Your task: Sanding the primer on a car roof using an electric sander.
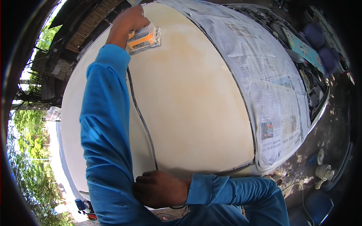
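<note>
Your left hand (130, 23) is reaching to the upper left of the frame and closing over the top of an orange sander (146, 39). Your palm is bearing on its body, probably so that you are steering and pressing it at once, though some of your fingers are hidden. The sander's square base is resting on the pale cream panel (200, 116), which is filling the middle of the frame.

A black cord (141, 118) is running from beside your wrist down the panel to your right hand (160, 188), at the lower centre. That hand is curling into a fist just beside your left sleeve (107, 120). The cord is meeting the fist from above and a dark length is showing below, so you seem to be gripping it, perhaps to be taking up slack and guiding it away from the sander's base; the contact inside your fingers is hidden.

Newspaper sheets (279, 113) are covering the area right of centre, beyond a dark strip (247, 109) that is edging the panel. They are probably shielding what is lying underneath. Your left arm is stretching almost straight, likely because the sander is sitting toward the panel's far side, while your right arm is folding in from the lower right.
</note>
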Motion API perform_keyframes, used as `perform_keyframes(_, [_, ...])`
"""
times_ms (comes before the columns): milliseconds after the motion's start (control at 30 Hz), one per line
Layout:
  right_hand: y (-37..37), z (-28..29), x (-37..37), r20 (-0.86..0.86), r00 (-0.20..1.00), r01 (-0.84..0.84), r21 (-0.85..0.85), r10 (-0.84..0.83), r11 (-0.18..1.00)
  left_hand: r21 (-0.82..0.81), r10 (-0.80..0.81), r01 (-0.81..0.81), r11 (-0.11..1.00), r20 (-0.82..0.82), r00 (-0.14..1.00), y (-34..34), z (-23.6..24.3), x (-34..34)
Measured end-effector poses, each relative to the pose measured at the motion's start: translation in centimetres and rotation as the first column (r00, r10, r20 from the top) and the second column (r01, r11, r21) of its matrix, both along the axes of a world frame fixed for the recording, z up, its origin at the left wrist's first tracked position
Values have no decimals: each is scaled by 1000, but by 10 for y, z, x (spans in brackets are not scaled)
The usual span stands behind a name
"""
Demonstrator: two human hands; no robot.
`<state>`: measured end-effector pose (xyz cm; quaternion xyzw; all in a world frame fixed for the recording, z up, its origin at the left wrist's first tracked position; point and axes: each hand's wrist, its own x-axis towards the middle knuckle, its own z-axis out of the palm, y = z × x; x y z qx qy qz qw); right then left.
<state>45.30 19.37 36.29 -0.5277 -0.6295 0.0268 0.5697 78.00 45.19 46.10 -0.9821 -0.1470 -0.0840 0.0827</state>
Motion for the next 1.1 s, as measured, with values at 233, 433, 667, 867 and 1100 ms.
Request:
perform_keyframes(233, [4,0,-3,-31,999,10,96,-7,995,15,43,-43,999,-23,999,26,9,-26])
perform_keyframes(433, [5,-4,-7,-9,1000,-12,79,12,997,-158,-184,180,971,-15,983,17,10,-33])
perform_keyframes(667, [6,-2,-6,-27,999,35,91,-33,995,-85,-312,314,946,36,950,-18,3,-16])
perform_keyframes(867, [4,-2,-3,-25,997,71,120,-69,990,-57,-386,388,920,40,922,-46,4,-2])
perform_keyframes(1100, [5,-3,-5,2,998,63,65,-63,996,-52,-353,353,934,18,936,-43,4,-4])
